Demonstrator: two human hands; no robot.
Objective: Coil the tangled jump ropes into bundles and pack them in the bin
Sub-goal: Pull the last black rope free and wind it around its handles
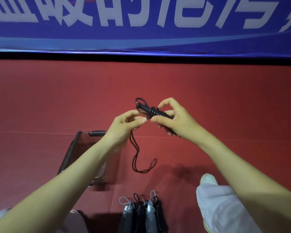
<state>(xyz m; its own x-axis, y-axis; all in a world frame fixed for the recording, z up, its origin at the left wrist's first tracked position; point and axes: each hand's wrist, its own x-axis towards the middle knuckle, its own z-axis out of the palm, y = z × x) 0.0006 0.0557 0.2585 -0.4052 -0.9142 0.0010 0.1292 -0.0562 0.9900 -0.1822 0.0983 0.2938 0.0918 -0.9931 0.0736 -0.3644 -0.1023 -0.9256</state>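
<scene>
A black jump rope bundle [154, 111], its cord wound in coils round the handles, is held up above the red floor. My right hand [173, 120] grips the wound bundle at its right end. My left hand [127, 122] pinches the loose black cord beside the coils. The cord's tail [141, 163] hangs down from my left hand and lies in a double loop on the floor. A clear plastic bin [84, 155] stands on the floor below my left forearm, partly hidden by it.
Several coiled rope bundles, grey and black, [142, 214] lie side by side at the bottom centre. My white-trousered leg and shoe [213, 199] sit at the lower right. A blue banner [141, 22] runs along the back wall beyond the red floor [57, 98].
</scene>
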